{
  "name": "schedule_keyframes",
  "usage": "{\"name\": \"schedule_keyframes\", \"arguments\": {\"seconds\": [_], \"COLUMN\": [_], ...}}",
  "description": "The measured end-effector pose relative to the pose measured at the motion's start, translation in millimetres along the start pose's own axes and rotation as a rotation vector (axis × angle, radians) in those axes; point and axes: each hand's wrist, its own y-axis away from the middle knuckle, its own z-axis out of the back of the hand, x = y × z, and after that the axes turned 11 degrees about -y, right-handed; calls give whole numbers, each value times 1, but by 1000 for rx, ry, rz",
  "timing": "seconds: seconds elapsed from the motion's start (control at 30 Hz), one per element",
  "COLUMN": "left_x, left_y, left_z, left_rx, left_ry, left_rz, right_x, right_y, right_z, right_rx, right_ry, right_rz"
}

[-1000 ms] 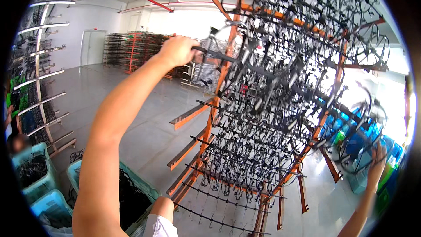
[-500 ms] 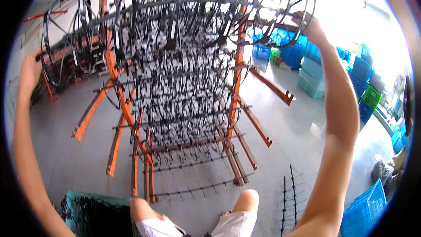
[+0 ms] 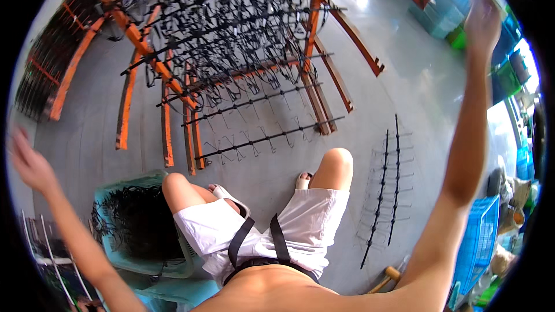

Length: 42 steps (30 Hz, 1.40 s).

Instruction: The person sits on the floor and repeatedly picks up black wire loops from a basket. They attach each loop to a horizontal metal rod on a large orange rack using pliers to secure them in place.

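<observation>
- The big orange rack (image 3: 135, 37) is straight ahead, between the left hand (image 3: 32, 164) and the right hand (image 3: 484, 26). Neither hand touches it, and I can't tell which one is nearer. It is made of hard beams with chipped paint.
- Its thin black bars (image 3: 269, 137) run from side to side, so they go across from one hand's side to the other. Shiny, dark, loopy black parts (image 3: 231, 23) hang thickly up high. The lowest bar just has skinny wire hooks.
- The pale green crate (image 3: 130, 179) sits on the floor at the left, with messy, bendy black bits (image 3: 139, 214) inside.
- A blue basket (image 3: 480, 237) with holes in its sides is past the right arm.
- Two knobbly black rods (image 3: 379, 197) lie on the grey floor, pointing away lengthwise, nearer the right arm.
- The left fingers are stretched out with nothing in them. The right ones are too blurry to tell.
- A wood-coloured mallet (image 3: 393, 273) lies beside the right arm.
</observation>
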Motion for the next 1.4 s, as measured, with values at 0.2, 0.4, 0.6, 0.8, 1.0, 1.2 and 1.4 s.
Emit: {"name": "schedule_keyframes", "arguments": {"seconds": [0.2, 0.4, 0.6, 0.8, 1.0, 1.2, 1.4], "left_x": [-110, -77, -69, -48, -45, -70, -87], "left_y": [335, 500, 562, 579, 561, 551, 534], "left_z": [-74, -212, -234, -229, -208, -175, -161], "left_rx": [1303, 1582, 1772, 1616, 1401, 1358, 1274], "left_ry": [446, -242, 155, 249, 381, 586, 839], "left_rz": [977, 1326, 1512, 1796, 2139, 2128, 2087], "right_x": [-18, -67, -101, -89, -23, -2, -4], "right_y": [397, 586, 631, 602, 520, 455, 403], "right_z": [-32, -131, -166, -120, -56, -12, -41], "right_rx": [933, 1381, 1587, 1497, 1243, 1091, 1117], "right_ry": [-608, 196, 92, -139, -371, -347, -401], "right_rz": [-1080, -910, -953, -1189, -1674, -1562, -1451]}}
